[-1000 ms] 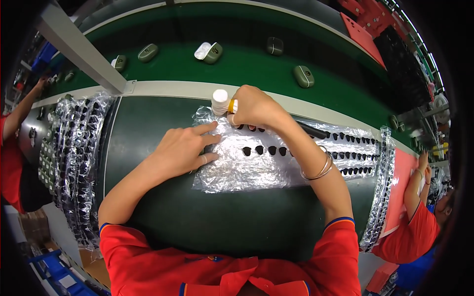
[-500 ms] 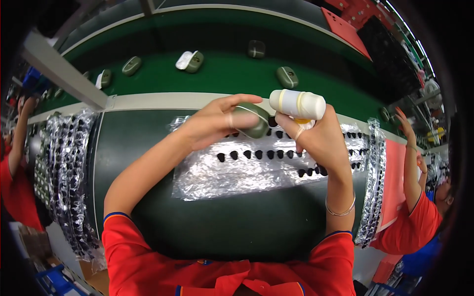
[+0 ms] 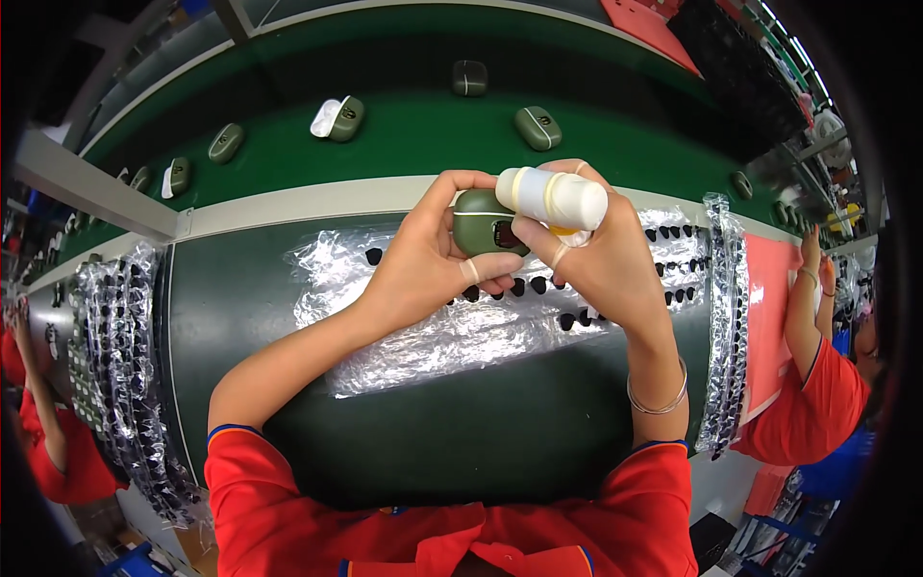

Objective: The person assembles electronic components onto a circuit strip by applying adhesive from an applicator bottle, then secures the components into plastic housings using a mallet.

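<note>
My left hand (image 3: 423,252) is closed round a rounded olive-green earphone case (image 3: 473,213), fingers behind it and thumb along its near edge. My right hand (image 3: 611,260) grips a white bottle (image 3: 558,199) with yellowish bands, tilted across the top of the hand. The right thumb presses at the case's right side, beside a small dark patch (image 3: 505,234); whether this is a separate piece I cannot tell. Under both hands lies a shiny clear plastic sheet (image 3: 404,358) bearing rows of small black pieces (image 3: 519,287). Part of the case is hidden by the bottle and fingers.
Beyond a pale rail (image 3: 317,212), more green cases (image 3: 537,128) lie on a green belt (image 3: 404,159). Bundled plastic strips with black pieces (image 3: 120,375) lie at left, another strip (image 3: 721,327) at right beside a pink sheet (image 3: 766,298). People in red work on both sides.
The case has come against the right thumb, and its dark patch now shows. Both hands are closer together. The cases on the belt appear further left, and the whole view has shifted.
</note>
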### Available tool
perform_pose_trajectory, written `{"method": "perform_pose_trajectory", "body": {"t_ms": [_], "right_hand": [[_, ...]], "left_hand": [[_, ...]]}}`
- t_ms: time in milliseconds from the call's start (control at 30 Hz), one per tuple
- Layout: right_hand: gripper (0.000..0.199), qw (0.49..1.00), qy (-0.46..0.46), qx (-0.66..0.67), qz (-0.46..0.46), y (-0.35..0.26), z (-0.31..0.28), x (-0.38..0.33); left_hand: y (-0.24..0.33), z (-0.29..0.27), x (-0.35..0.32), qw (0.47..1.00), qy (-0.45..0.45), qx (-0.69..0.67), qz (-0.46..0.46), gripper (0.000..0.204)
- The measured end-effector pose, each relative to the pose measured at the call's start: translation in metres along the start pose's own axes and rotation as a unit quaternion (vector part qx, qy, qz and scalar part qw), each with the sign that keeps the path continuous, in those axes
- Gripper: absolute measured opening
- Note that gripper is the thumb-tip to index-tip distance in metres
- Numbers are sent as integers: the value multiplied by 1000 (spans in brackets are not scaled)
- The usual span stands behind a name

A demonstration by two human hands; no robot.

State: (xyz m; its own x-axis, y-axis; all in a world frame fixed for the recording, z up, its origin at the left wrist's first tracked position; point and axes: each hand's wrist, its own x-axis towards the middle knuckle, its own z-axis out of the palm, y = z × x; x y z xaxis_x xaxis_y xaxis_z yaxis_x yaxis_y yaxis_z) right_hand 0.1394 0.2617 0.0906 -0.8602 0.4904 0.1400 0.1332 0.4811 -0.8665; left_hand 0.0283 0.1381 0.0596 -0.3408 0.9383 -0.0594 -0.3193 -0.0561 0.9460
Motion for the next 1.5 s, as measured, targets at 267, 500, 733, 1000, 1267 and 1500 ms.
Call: {"method": "perform_pose_trajectory", "body": {"t_ms": [267,500,733,1000,1267,1500], "right_hand": [[32,998,41,22,-50,0,9,-2],[34,998,32,-22,-48,3,10,-2],[34,999,29,-13,-20,0,9,-2],[42,983,96,-13,-158,-7,6,-4],[34,986,-19,-74,-151,-3,15,-7],[37,979,108,90,-151,-20,-10,-13]], "left_hand": [[1,2,-2,999,12,8,39,52],[-3,-7,-1,1000,-8,11,17,49],[-2,-3,-1,1000,0,1,19,46],[-3,-11,4,998,15,20,49,43],[-16,-20,-1,1000,-15,-10,21,43],[0,-11,10,1000,-15,-10,16,44]]}}
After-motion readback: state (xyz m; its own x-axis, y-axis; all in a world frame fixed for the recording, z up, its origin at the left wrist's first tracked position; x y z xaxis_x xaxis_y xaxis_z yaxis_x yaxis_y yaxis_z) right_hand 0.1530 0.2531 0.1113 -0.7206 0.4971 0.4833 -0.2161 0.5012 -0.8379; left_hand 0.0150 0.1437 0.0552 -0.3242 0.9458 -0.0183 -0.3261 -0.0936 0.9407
